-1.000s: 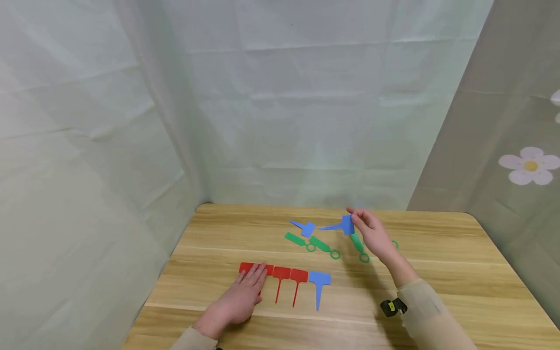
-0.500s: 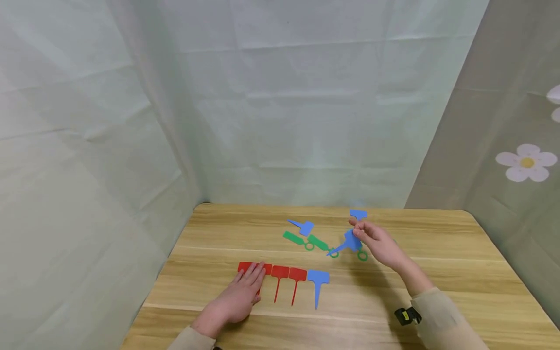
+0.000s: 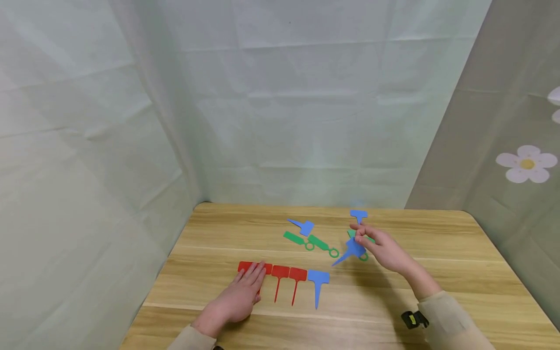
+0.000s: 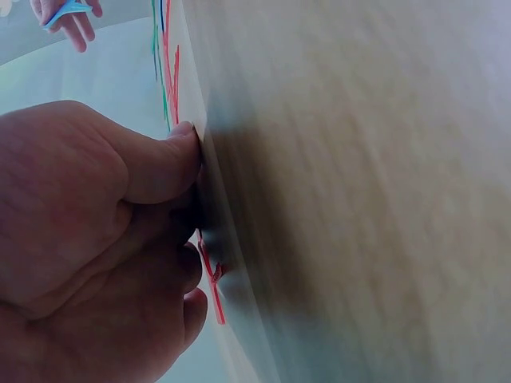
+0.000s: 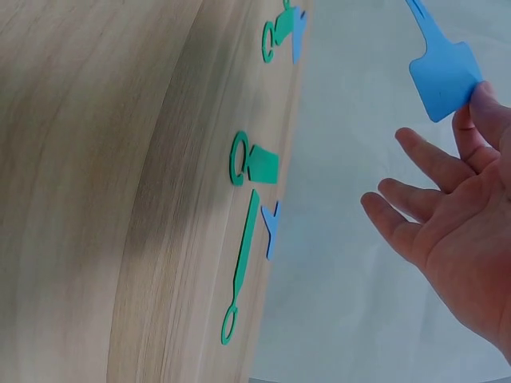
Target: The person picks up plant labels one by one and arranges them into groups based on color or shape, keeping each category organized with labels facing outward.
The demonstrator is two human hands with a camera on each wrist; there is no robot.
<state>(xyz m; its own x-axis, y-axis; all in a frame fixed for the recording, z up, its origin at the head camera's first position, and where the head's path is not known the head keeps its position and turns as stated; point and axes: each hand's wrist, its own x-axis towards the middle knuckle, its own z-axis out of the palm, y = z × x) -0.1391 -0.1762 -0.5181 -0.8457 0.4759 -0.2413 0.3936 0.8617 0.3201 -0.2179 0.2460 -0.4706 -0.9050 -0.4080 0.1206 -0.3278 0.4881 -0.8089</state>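
Note:
My right hand (image 3: 387, 250) pinches a blue T-shaped plant label (image 3: 355, 249) by its broad head between thumb and index finger, above the table. Its stem points toward the left and front; in the right wrist view the other fingers spread away from the label (image 5: 445, 80). My left hand (image 3: 236, 296) lies with extended fingers over the red labels at the row's left end, partly hiding them. Beside it in the row are two red plant labels, one (image 3: 280, 271) and another (image 3: 298, 274), then a blue label (image 3: 318, 277), stems toward me.
Behind the row lie green ring-ended labels, one (image 3: 294, 237) beside another (image 3: 318, 242). A blue label (image 3: 307, 227) lies just behind them, and another blue label (image 3: 358, 214) near the wooden table's (image 3: 210, 223) far edge. More green pieces (image 3: 352, 233) are partly hidden by the right hand.
The right hand has drawn the blue label toward me, and its stem has swung from leftward to left and frontward. A blue label at the far edge came into sight. The left hand stays put.

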